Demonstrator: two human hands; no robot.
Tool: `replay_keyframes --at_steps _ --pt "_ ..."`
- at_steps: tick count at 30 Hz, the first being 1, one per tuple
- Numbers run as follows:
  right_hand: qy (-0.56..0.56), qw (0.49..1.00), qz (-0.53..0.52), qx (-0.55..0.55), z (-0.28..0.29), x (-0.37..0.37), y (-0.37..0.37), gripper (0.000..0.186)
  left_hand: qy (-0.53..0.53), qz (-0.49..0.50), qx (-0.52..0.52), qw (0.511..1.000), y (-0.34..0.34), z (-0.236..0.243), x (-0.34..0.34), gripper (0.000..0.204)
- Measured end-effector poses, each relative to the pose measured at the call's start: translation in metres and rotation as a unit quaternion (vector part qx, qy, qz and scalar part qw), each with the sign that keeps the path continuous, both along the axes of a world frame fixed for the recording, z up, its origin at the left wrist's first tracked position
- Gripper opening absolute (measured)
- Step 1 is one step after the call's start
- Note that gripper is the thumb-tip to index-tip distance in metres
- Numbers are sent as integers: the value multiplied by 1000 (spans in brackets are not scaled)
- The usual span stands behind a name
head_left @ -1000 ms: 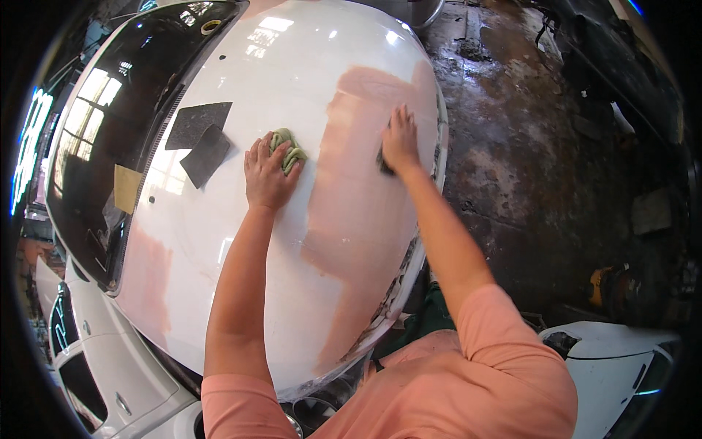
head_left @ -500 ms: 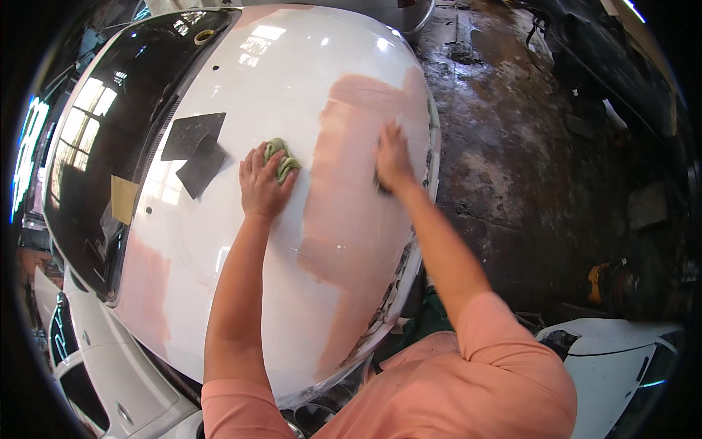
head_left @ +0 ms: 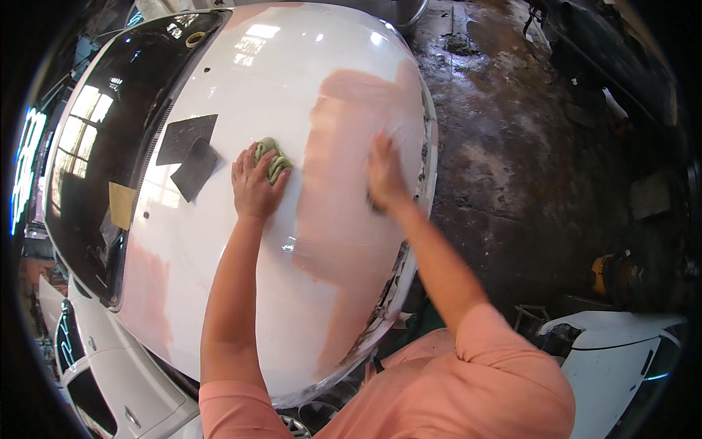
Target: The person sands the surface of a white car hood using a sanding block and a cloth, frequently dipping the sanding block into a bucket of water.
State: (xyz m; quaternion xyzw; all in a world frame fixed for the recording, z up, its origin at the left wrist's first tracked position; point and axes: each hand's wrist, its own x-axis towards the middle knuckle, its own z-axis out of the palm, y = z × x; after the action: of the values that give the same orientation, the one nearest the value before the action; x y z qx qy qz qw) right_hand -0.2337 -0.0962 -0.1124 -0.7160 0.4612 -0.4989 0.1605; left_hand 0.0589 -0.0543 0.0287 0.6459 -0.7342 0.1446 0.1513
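A white car hood [head_left: 241, 278] fills the middle, with a broad pinkish, dull patch [head_left: 340, 175] along its front part. My left hand [head_left: 252, 183] rests on the hood, fingers curled over a crumpled green cloth [head_left: 272, 161]. On the pink patch lies my right hand [head_left: 385, 175], palm down and smeared by motion. Something dark shows beneath its palm edge; what it is I cannot make out. Left of my left hand, two dark grey sheets [head_left: 194, 170] that look like sandpaper overlap on the hood.
By the windshield [head_left: 110, 139] lies a tan sheet [head_left: 121, 205]; a tape roll [head_left: 194, 39] sits farther up. Another light-coloured car [head_left: 131, 373] stands at lower left. Stained concrete floor [head_left: 490, 168] runs along the right, with a white body panel [head_left: 607, 358] and a yellow-black tool [head_left: 603, 274].
My right hand has shifted slightly toward me and left over the pink patch, with the dark thing under it. My left hand stays on the cloth. The whole view has drifted a little.
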Motion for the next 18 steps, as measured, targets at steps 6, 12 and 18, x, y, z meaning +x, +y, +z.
replay_keyframes --at_steps 6,12,18 --pt "108 980 165 -24 30 24 114 60 -1 21 3 1000 25 8 32 50" --pt "59 989 -65 120 10 -44 -58 63 14 -21 -12 1000 -3 1 -3 51" --pt "95 972 213 24 53 45 159 59 -2 23 3 1000 27 5 35 49"
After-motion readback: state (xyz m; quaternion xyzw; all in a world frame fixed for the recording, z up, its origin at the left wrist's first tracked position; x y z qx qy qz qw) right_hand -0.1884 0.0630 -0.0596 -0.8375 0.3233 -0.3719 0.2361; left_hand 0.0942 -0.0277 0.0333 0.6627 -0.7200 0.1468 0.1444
